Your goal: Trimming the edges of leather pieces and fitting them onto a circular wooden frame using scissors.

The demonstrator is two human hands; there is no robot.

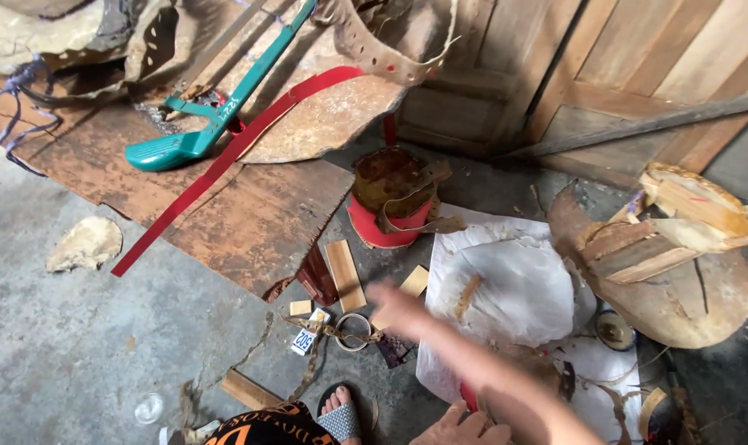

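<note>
Right hand (400, 311), motion-blurred, finger spread indeterminate, reaches toward small pale wooden block (415, 281) at 12 o'clock of it. Left hand (463, 427) rests low, fingers loosely flat, empty. Next likely needs pinch closure.

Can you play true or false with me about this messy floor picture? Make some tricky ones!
1. The saw has a green handle. True.
2. A long red strip lies across the rusty sheet. True.
3. The right hand is lifting the saw. False: it reaches out blurred over small wood blocks and a metal ring, far from the saw.
4. The red can sits on the white paper. False: it stands on the floor beside it.
</note>
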